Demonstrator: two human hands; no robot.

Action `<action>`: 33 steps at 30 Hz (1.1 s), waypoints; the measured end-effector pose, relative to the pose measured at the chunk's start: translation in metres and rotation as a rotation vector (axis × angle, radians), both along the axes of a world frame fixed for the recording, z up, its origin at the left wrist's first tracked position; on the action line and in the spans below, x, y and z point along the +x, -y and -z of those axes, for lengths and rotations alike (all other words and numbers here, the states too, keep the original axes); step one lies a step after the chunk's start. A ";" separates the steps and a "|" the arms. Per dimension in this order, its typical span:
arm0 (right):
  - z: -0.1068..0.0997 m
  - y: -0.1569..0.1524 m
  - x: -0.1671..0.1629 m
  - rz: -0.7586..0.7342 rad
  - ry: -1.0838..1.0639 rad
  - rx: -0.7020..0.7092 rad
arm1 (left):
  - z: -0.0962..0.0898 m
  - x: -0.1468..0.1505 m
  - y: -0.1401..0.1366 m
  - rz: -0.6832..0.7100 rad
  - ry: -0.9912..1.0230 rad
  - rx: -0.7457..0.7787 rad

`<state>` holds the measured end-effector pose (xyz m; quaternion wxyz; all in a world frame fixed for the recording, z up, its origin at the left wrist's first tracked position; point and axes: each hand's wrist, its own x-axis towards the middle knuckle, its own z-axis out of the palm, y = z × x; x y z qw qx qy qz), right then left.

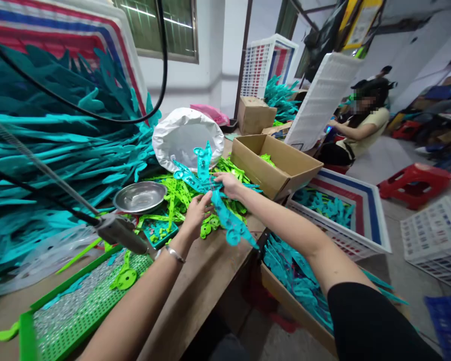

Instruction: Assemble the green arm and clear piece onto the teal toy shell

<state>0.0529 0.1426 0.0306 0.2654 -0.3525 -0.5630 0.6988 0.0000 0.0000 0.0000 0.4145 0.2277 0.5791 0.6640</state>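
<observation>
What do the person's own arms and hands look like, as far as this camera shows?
Both hands are bare, with no gloves. The left hand has a silver-coloured bangle at its wrist; the right hand shows no wristwear. A plain black sleeve ends near the right elbow. No sleeve shows on the left forearm.

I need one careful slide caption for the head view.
Left hand and right hand handle flat turquoise plastic pieces above lime-green plastic parts.

Left fingers [203, 199] and right fingers [221, 177] at turquoise plastic pieces [227, 216]
</observation>
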 end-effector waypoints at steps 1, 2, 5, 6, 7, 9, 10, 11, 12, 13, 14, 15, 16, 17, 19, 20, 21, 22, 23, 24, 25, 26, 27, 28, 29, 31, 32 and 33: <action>0.006 0.005 -0.001 0.030 -0.018 -0.004 | 0.001 0.000 -0.003 0.023 0.002 0.006; 0.011 0.010 -0.001 0.053 -0.038 -0.010 | 0.001 0.000 -0.005 0.034 0.002 0.017; 0.017 0.021 0.002 0.054 -0.106 -0.044 | 0.004 0.002 -0.002 0.009 0.002 0.048; 0.017 0.023 0.005 0.038 -0.127 -0.060 | 0.004 0.001 0.000 -0.005 0.001 0.056; 0.015 0.024 0.008 0.018 -0.145 -0.078 | 0.004 0.000 0.002 -0.014 -0.002 0.063; 0.011 0.023 0.015 -0.011 -0.172 -0.112 | 0.000 -0.003 0.008 -0.017 -0.010 0.077; 0.010 0.022 0.018 -0.013 -0.182 -0.123 | -0.002 -0.005 0.012 -0.011 -0.016 0.082; 0.010 0.020 0.021 -0.005 -0.190 -0.127 | -0.005 -0.007 0.016 -0.002 -0.021 0.085; 0.010 0.018 0.024 0.017 -0.198 -0.123 | -0.009 -0.008 0.022 0.010 -0.026 0.085; 0.011 0.016 0.026 0.051 -0.207 -0.111 | -0.012 -0.008 0.028 0.026 -0.030 0.082; 0.012 0.013 0.028 0.099 -0.220 -0.090 | -0.015 -0.008 0.035 0.044 -0.034 0.075; 0.013 0.010 0.031 0.158 -0.236 -0.061 | -0.018 -0.007 0.043 0.067 -0.037 0.063; 0.014 0.007 0.034 0.221 -0.255 -0.026 | -0.020 -0.006 0.052 0.096 -0.037 0.047; 0.014 0.004 0.037 0.284 -0.278 0.017 | -0.022 -0.004 0.062 0.128 -0.038 0.027; 0.011 0.001 0.047 0.378 -0.323 0.116 | -0.025 -0.001 0.085 0.205 -0.042 -0.013; 0.008 0.000 0.053 0.402 -0.338 0.168 | -0.026 0.000 0.097 0.249 -0.044 -0.032; 0.004 0.001 0.060 0.403 -0.357 0.220 | -0.027 0.001 0.109 0.294 -0.047 -0.051; -0.001 0.004 0.067 0.373 -0.385 0.262 | -0.028 0.001 0.122 0.337 -0.048 -0.071; -0.005 0.008 0.075 0.305 -0.421 0.283 | -0.029 0.000 0.135 0.375 -0.051 -0.093; -0.009 0.014 0.083 0.200 -0.455 0.280 | -0.029 -0.002 0.149 0.407 -0.055 -0.120; -0.013 0.022 0.090 0.074 -0.482 0.256 | -0.029 -0.004 0.163 0.436 -0.062 -0.150; -0.015 0.031 0.096 -0.061 -0.492 0.215 | -0.029 -0.006 0.177 0.460 -0.066 -0.185; -0.017 0.042 0.102 -0.186 -0.470 0.166 | -0.030 -0.009 0.192 0.483 -0.065 -0.222; -0.017 0.052 0.106 -0.277 -0.423 0.130 | -0.030 -0.011 0.207 0.502 -0.064 -0.258; -0.015 0.063 0.109 -0.345 -0.357 0.107 | -0.031 -0.013 0.222 0.512 -0.064 -0.292; -0.006 0.085 0.109 -0.419 -0.235 0.073 | -0.032 -0.017 0.251 0.504 -0.075 -0.346; 0.001 0.096 0.107 -0.432 -0.201 0.045 | -0.031 -0.019 0.264 0.478 -0.077 -0.371; 0.010 0.107 0.104 -0.420 -0.187 0.006 | -0.031 -0.021 0.276 0.449 -0.059 -0.393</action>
